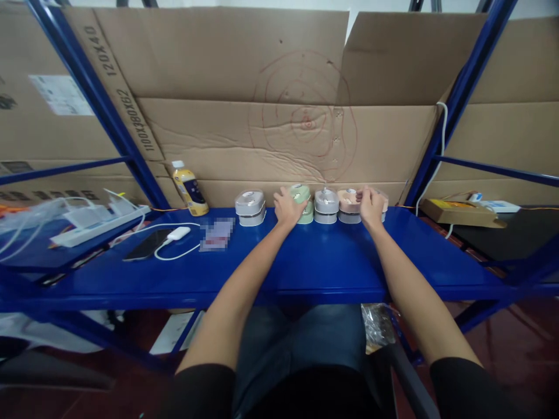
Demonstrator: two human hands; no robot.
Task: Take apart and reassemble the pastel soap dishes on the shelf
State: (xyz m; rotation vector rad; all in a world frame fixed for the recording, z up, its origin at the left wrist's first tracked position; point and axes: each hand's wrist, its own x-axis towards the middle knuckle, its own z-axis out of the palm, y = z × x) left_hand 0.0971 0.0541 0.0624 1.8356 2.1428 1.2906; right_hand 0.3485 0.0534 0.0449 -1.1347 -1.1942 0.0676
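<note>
Along the back of the blue shelf stands a row of small lidded containers. My left hand [288, 208] grips the green container [306, 214], with its thumb across the front and its fingers at the left side. My right hand [371, 206] is closed at the right end of the row, over the rightmost container [384, 203], which it mostly hides. The peach-lidded container [348, 201] stands just left of that hand. Between my hands is a grey container [326, 206]. Apart from these, to the left, sits another grey container with a clear lid [250, 208].
A yellow bottle [191, 189] stands at the back left. Near it lie a phone [147, 244], a white charger [179, 233] with its cable, and a blurred packet [217, 234]. A power strip [98, 227] is farther left. An open cardboard box [463, 213] lies right, beyond the blue upright.
</note>
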